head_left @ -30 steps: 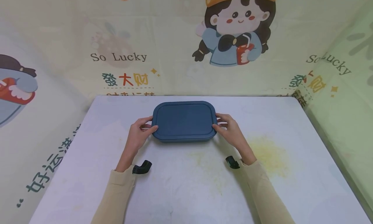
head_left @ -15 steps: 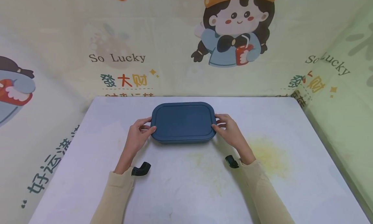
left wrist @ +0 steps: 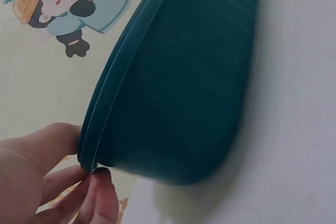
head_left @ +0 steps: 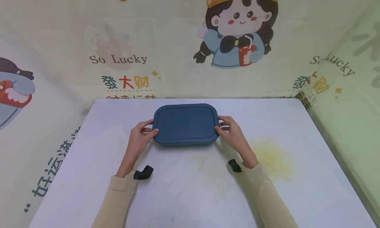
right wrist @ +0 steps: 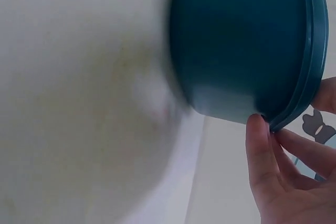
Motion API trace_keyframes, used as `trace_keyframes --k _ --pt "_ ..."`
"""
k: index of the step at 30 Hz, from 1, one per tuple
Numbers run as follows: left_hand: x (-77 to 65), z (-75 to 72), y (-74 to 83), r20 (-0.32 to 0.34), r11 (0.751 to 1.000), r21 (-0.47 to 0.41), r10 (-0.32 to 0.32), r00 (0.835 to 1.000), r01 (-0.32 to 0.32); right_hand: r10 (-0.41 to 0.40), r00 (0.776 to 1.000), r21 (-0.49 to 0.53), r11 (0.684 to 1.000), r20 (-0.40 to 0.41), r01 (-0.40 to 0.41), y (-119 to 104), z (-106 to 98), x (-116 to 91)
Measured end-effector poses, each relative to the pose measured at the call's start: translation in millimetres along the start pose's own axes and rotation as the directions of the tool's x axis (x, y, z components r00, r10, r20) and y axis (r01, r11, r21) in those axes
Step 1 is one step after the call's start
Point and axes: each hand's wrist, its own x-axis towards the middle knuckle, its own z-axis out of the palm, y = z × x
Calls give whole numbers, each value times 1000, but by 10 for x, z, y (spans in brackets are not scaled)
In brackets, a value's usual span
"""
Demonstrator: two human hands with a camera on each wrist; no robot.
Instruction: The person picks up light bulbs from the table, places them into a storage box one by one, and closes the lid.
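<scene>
A blue rectangular lidded box (head_left: 186, 124) with rounded corners stands on the white table toward its far side, lid in place. My left hand (head_left: 140, 137) pinches its left end, thumb on top of the lid's rim and fingers beneath the rim. On the opposite end, my right hand (head_left: 233, 134) holds the rim the same way. The left wrist view shows the box's deep side wall (left wrist: 173, 87) and fingertips curled under the lid edge. In the right wrist view, the fingers (right wrist: 260, 150) press up under the lid's lip (right wrist: 312, 51). The box's inside is hidden.
The white table (head_left: 190, 188) has a yellowish stain (head_left: 273, 158) on its right part. A printed cloth backdrop (head_left: 175, 50) rises behind the table and along both sides. A black wrist device (head_left: 143, 172) sits at the left cuff, and another device (head_left: 235, 165) at the right.
The view has drifted slightly, shifting everything a few pixels to the left. Both hands keep the same hold on the box, and no clear movement of the box or lid shows.
</scene>
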Motion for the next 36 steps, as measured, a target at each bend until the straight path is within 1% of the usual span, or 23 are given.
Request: trace_keyframes --k 4,7,11,15,20,24,30,36 --pt "1 -2 1 -1 1000 16 -1 1000 1 -17 1000 -15 1000 -21 16 27 21 -9" --pt "4 5 -4 -9 999 43 11 1000 -11 -28 999 -23 999 -37 27 38 20 -27" --pt "-2 11 0 -17 997 71 27 999 -25 -65 996 -33 997 -61 63 21 -16 -57" --pt "-16 2 40 -28 998 64 30 999 -28 -95 993 -49 995 -76 91 -14 -71 -82" --pt "-36 -14 116 -37 997 58 48 998 -45 -109 991 -60 993 -78 104 -74 -128 -100" --pt "-53 -25 178 -40 995 74 77 996 -73 -122 990 -97 989 -76 115 -130 -163 -116" --pt "-107 -44 272 -27 987 99 129 991 -126 -171 983 -160 974 -67 158 -228 -200 -149" --pt "-188 -48 386 -31 967 145 217 976 -210 -211 975 -218 957 -65 193 -335 -234 -205"
